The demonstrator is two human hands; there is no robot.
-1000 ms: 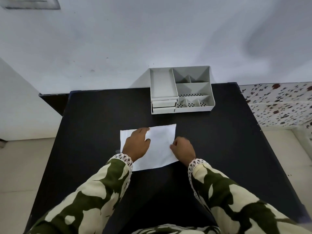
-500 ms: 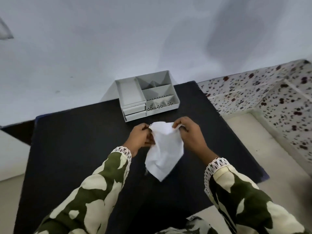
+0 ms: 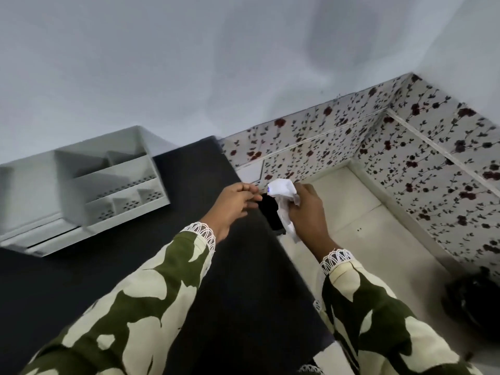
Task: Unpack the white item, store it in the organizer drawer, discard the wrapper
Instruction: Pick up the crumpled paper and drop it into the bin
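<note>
A: Hands?
B: Right hand (image 3: 305,212), centre-right of the frame, is fisted around the crumpled white wrapper (image 3: 282,197). Left hand (image 3: 234,204), just left of it, has its fingers loosely curled near a black item (image 3: 272,213) between the two hands; can't tell if it pinches it.
A: White item?
B: Can't see one apart from the paper. It may be inside.
A: Handling?
B: Paper looks light, soft, crushable. I'd grip the bunched middle, since the loose tail hanging low could tear.
A: Organizer?
B: Grey organizer (image 3: 89,185) at the left of the frame on the black table (image 3: 189,307), well apart from the hands. Drawers look closed, but it's blurry.
</note>
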